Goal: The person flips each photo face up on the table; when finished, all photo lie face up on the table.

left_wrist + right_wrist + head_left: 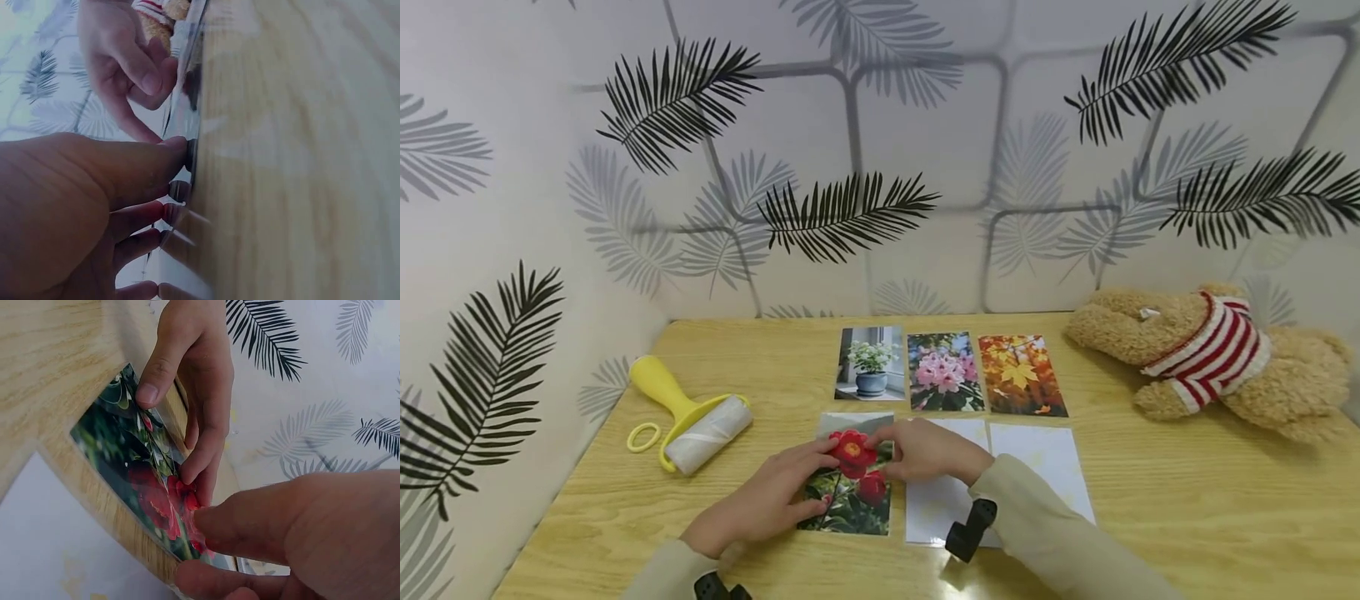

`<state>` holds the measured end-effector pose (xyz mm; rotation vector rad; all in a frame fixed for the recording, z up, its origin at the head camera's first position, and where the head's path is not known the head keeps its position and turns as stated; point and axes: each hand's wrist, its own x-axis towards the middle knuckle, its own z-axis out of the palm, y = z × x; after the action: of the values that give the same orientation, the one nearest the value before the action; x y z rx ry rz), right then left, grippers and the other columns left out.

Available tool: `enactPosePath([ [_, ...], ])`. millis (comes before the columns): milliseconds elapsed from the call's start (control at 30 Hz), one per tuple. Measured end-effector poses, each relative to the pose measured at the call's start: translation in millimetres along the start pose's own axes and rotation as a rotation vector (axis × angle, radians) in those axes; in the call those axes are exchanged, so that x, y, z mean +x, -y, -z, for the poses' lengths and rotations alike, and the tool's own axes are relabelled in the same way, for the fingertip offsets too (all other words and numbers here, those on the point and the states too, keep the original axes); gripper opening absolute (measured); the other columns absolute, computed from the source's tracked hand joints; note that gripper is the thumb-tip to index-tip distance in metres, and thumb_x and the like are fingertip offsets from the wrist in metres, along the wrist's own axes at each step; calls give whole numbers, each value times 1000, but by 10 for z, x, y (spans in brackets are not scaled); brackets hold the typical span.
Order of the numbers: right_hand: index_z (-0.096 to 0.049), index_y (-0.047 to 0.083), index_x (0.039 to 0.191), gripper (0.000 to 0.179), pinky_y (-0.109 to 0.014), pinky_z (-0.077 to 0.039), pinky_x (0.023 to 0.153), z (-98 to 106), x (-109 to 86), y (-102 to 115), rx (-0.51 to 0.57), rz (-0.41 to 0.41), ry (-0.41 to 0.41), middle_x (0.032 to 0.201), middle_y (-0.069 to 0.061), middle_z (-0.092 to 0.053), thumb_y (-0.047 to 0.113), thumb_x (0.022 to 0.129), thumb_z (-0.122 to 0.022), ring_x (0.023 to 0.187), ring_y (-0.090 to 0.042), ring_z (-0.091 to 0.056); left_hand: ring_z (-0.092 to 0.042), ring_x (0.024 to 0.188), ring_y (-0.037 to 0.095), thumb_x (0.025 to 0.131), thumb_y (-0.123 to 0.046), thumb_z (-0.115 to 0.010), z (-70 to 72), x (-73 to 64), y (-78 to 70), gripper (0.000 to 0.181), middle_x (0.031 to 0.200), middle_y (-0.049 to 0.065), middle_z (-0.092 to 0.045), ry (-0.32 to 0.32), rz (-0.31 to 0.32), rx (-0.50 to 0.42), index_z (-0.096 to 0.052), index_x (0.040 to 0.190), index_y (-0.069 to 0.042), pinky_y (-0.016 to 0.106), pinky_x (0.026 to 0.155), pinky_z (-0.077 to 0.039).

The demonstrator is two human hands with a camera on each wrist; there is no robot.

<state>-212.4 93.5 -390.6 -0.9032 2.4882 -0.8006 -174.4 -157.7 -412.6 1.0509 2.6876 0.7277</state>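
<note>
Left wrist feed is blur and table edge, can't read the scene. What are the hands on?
Observer: Left hand and right hand both touch a red-flower photo lying on the table.
Operator: What's next to it?
Observer: To its right, a white sheet, then a second white sheet.
Operator: Behind?
Observer: A row of three: plant photo, pink-flower photo, autumn-leaf photo.
Operator: Other clutter?
Observer: Lint roller far left, teddy bear far right.
</note>
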Motion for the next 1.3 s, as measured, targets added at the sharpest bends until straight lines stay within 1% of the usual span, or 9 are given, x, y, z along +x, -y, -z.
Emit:
enactPosePath([
  [100, -61, 6, 128, 37, -19, -29, 47, 15, -63, -38, 31, 25, 15, 46, 8, -41, 15, 92, -61, 40, -4, -29, -37, 137, 39, 92, -23, -65, -5, -2, 25, 44, 150, 17, -39, 4, 2, -11, -54, 130, -5, 63, 104, -31],
  [200, -59, 5, 129, 36, -19, -32, 48, 60, -166, -138, 53, 84, 10, 52, 8, -47, 16, 95, -58, 43, -2, -34, -35, 138, 37, 92, -20, -65, -8, 4, 51, 43, 152, 17, -36, 23, 5, -32, -54, 131, -4, 59, 107, -31],
  [333, -58, 3, 128, 34, -21, -39, 53, 156, -333, -314, 72, 130, -13, 70, 5, -59, 16, 96, -56, 55, -2, -45, -31, 141, 36, 94, -18, -63, 6, 19, 61, 41, 154, 16, -31, 41, 2, -92, -54, 131, -4, 56, 108, -32],
  [567, -59, 4, 124, 29, -24, -43, 60, 291, -608, -575, 76, 105, -118, 88, -1, -62, 16, 97, -57, 67, -6, -48, -33, 140, 35, 96, -19, -60, 12, 98, 12, 38, 155, 14, -31, 7, -34, -162, -54, 131, -7, 56, 108, -33],
  [700, -58, 1, 123, 30, -25, -47, 64, 351, -738, -663, 63, 96, -180, 99, -9, -64, 14, 96, -58, 74, -8, -55, -35, 139, 33, 95, -17, -60, 23, 177, -65, 37, 153, 12, -35, 20, -52, -197, -55, 130, -6, 55, 107, -35],
  [867, -58, -3, 122, 34, -28, -48, 69, 389, -857, -756, 23, 91, -242, 115, -19, -62, 11, 91, -64, 88, -20, -56, -36, 138, 32, 94, -14, -62, -21, 313, -197, 35, 148, 13, -41, 52, -88, -200, -56, 127, -4, 53, 107, -35],
  [1000, -59, -3, 122, 40, -31, -46, 73, 402, -908, -825, -16, 73, -266, 119, -19, -60, 11, 86, -70, 104, -32, -50, -38, 137, 29, 94, -18, -63, -105, 429, -304, 36, 147, 10, -45, 87, -105, -141, -57, 127, -7, 55, 110, -31],
  [1133, -59, -2, 123, 46, -35, -44, 80, 392, -899, -870, -24, 73, -267, 121, -18, -60, 13, 83, -74, 113, -36, -45, -40, 136, 26, 92, -20, -65, -167, 501, -383, 36, 145, 8, -47, 89, -97, -69, -58, 126, -10, 56, 110, -28],
  [1300, -59, -1, 124, 47, -39, -40, 85, 370, -889, -876, -35, 47, -275, 122, -17, -60, 15, 82, -74, 114, -36, -45, -40, 135, 22, 91, -19, -66, -221, 578, -475, 33, 143, 5, -48, 98, -97, -58, -59, 123, -12, 54, 110, -30],
])
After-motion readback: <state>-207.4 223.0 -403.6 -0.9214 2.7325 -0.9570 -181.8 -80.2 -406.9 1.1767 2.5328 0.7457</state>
